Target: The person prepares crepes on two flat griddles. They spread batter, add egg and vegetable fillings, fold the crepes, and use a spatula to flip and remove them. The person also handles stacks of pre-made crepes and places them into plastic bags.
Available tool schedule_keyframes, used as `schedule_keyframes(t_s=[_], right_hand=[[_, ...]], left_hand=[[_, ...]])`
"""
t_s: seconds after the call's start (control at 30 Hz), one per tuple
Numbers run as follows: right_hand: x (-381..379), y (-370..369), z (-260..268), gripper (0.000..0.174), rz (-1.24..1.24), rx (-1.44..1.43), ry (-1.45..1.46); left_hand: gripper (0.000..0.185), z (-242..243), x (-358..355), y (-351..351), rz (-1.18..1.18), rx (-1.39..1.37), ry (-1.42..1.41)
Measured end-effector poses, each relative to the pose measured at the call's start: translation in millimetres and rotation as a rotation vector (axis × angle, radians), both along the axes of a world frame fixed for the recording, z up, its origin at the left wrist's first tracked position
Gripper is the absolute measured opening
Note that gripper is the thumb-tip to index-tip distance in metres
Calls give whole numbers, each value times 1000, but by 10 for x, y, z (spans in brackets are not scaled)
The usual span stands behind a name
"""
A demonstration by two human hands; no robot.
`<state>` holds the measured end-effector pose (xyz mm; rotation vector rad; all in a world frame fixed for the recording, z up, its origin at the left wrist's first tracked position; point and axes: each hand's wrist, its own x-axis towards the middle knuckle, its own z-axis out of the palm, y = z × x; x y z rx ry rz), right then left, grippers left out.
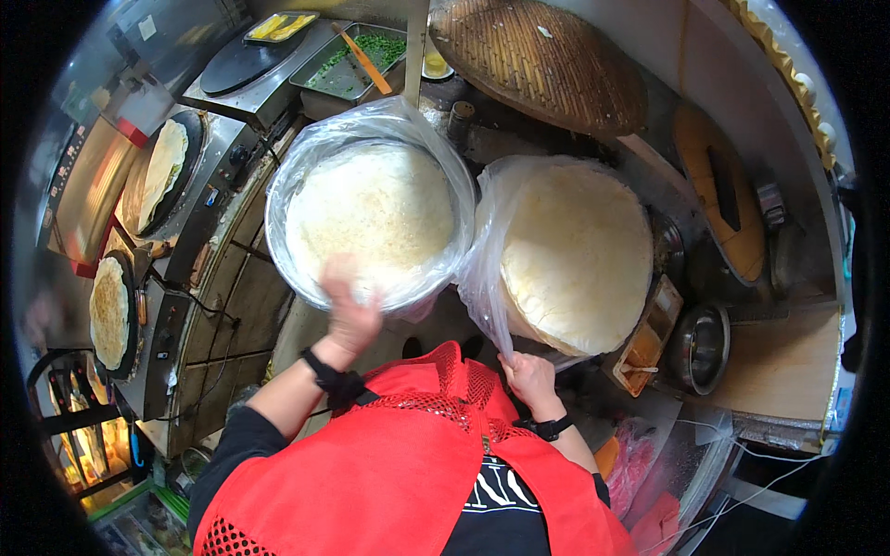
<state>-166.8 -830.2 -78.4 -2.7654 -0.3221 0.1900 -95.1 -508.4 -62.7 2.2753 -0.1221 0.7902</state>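
My left hand [351, 306], blurred by motion, is over the near rim of a round metal basin [268, 215] lined with clear plastic. I see nothing in its fingers, which are spread. Pale, floury rounds of flatbread or dough [375, 208] fill that basin. To its right stands a tall stack of similar pale rounds [580, 250]. A clear plastic bag [487, 278] is bunched along the stack's left side. With its fingers closed, my right hand [532, 382] pinches the bag's near edge, just below the stack.
On the left, round griddles hold a folded flatbread [163, 174] and a browned one [110, 313]. Behind are a tray of chopped greens [375, 52] with a wooden spatula [361, 55] and a large woven lid [542, 62]. Rightward sit a sauce box [646, 333] and a steel bowl [701, 347].
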Motion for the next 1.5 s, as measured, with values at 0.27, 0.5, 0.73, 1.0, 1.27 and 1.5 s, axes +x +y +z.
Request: schedule_keyframes(t_s=[0.27,0.5,0.73,1.0,1.27,1.5], right_hand=[[55,84,17,37,15,-22,16],[103,488,-46,38,67,-50,-53],[-29,665,17,47,54,122,76],[-318,220,196,39,71,218,584],[-488,-381,662,32,80,609,448],[-418,-778,940,11,-428,811,69]], left_hand=[[70,-458,83,983,254,-1425,672],[64,-711,346,1473,247,-1384,681],[67,-655,383,1576,394,-1049,753],[64,256,401,534,-60,94,175],[65,457,614,-1259,-710,453,447],[69,-222,1440,-1078,-603,-208,681]])
